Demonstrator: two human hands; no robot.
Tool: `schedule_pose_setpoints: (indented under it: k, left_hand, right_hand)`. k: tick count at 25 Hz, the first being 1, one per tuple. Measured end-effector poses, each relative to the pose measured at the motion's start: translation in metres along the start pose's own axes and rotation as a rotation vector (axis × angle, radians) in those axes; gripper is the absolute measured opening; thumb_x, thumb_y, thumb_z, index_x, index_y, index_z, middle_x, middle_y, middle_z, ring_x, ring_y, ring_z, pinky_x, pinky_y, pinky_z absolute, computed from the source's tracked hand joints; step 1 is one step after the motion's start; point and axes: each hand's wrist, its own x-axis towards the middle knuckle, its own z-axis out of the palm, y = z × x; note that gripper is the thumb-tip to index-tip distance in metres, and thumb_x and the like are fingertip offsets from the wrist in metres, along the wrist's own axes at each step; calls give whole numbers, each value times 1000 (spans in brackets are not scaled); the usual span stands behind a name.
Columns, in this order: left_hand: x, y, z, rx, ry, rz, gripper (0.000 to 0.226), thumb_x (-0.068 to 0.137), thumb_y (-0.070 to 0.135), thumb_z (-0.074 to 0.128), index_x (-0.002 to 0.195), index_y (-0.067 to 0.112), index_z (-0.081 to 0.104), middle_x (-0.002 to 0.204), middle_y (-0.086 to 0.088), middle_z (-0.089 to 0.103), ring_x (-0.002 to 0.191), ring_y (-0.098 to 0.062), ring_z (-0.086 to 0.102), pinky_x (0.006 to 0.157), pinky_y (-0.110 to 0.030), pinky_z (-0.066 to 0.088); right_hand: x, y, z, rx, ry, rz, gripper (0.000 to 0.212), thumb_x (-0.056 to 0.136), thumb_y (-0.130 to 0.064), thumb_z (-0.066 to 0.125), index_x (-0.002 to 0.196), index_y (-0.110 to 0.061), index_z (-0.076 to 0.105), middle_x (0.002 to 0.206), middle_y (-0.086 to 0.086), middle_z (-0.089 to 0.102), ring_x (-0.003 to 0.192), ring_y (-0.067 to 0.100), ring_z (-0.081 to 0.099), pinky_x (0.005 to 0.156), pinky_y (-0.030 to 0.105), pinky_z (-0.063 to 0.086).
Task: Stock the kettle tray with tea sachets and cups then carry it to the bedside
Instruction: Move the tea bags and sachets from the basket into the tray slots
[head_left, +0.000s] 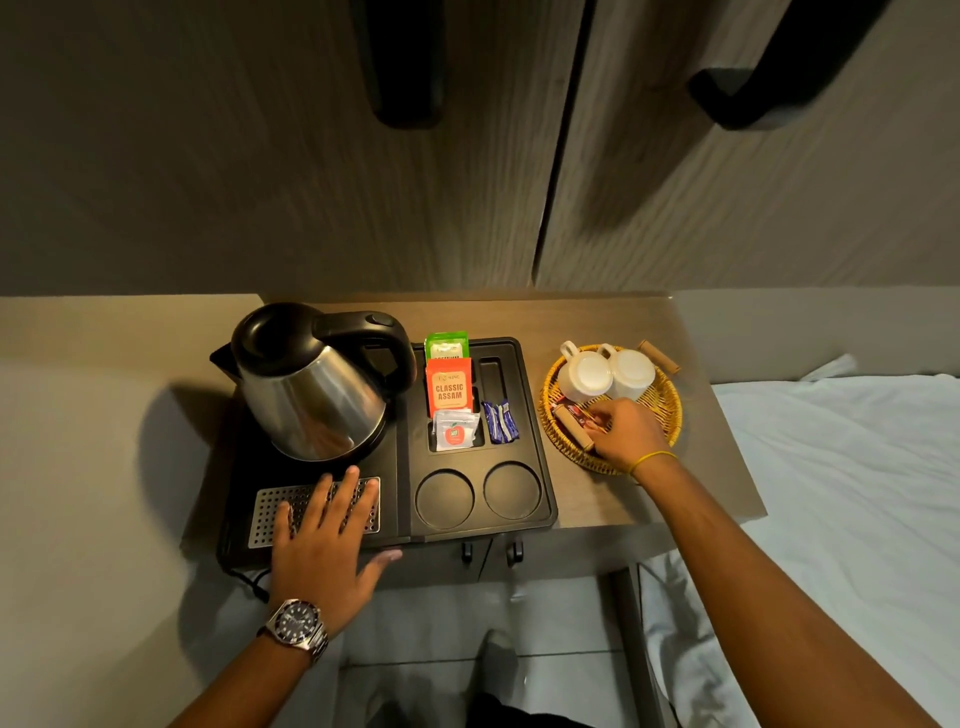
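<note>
A black kettle tray (535, 467) lies on a small wooden table, with a steel kettle (311, 395) on its left half. Its slots hold a green sachet (447, 345), an orange Classic Assam sachet (450, 387), a white sachet (456, 430) and blue sachets (500, 422). Two round cup wells (478, 496) hold nothing. My left hand (324, 540) rests flat and open on the perforated drip grid (265, 512). My right hand (628, 431) reaches into a wicker basket (670, 410) and pinches red sachets (576, 415). Two white cups (608, 371) lie in the basket.
The table (691, 493) stands against wood-panel wardrobe doors (311, 182). A bed with white sheets (841, 493) lies directly right of the table. The kettle's black cord (249, 579) hangs off the front left edge. Grey floor is below.
</note>
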Motion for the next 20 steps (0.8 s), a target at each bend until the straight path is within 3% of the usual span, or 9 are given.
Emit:
schedule_pose_setpoints:
  k: [3,9,14,16,20]
  left_hand:
    - [-1,0,0,5,12,7,93,82,83,39,157,28,36,166,-5,33,148,-33,39,109,-69,32]
    - [0,2,-2,5,15,6,94,81,83,40,157,28,37,166,-5,34,148,-33,40,109,-69,32]
    - [-1,2,-3,-6,13,1,94,81,83,43,157,28,37,166,-5,34,148,-34,40,110,-69,33]
    - [-1,2,-3,-2,8,0,94,80,82,44,157,28,37,166,-6,34,148,-34,40,110,-69,34]
    - [-1,1,-2,-2,9,-2,94,80,82,44,157,29,36,166,-4,34,149,-33,39,110,-69,33]
  right_hand:
    - [6,2,0,51,-40,19,26,87,-22,79,113,-21,81,105,7,81,102,30,73,86,38,57]
    - [12,9,2,177,-64,43,28,91,-4,60,109,-16,79,102,3,74,99,26,68,87,36,54]
    - [10,11,0,106,-66,-89,13,88,-13,72,94,-24,77,83,0,75,82,21,70,77,33,55]
    - [9,12,-1,64,-76,-158,14,90,-13,73,99,-22,80,84,1,76,82,19,69,79,34,59]
    - [7,16,-9,51,-152,-262,26,99,-17,67,123,-18,77,107,1,76,98,16,64,91,32,52]
